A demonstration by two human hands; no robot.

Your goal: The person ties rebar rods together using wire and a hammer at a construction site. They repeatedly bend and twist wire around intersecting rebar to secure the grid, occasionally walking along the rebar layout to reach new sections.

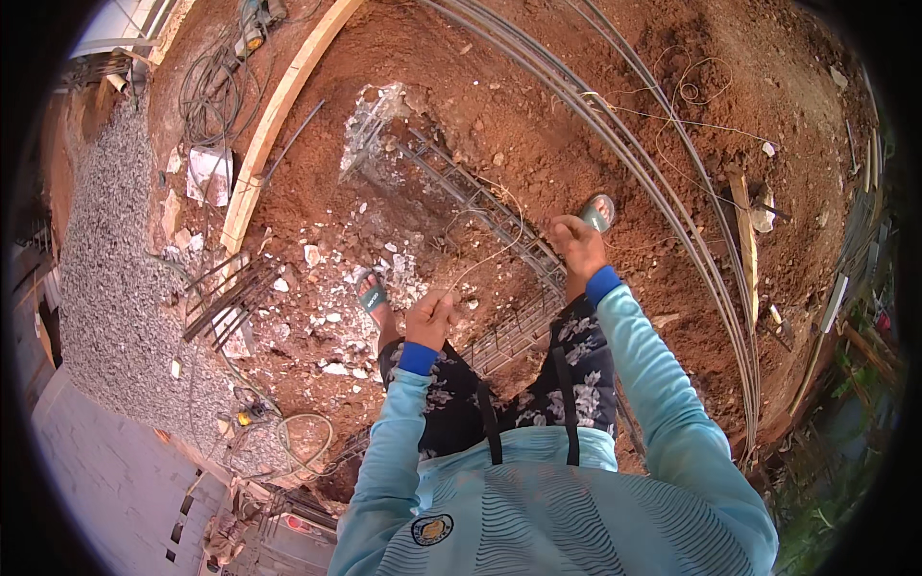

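Observation:
I stand astride a rebar cage (483,204) that runs across a trench of red soil. My left hand (431,318) is closed in a pinch on a thin, pale wire (493,257). The wire leaves its fingertips, curves over the cage and bends back toward the cage's far part. My right hand (578,248) is raised beside the cage, near my right sandal (597,213), with thumb and fingers pressed together. Whatever may be between them is too small to make out. A nearer stretch of cage with close-set ties (515,341) lies between my legs.
Long steel bars (615,125) curve along the right side. A wooden plank (284,115) lies at the left, near coiled cable (213,96) and a stack of short bars (233,302). Broken rubble (331,317) surrounds my left foot, and gravel (115,259) lies further left.

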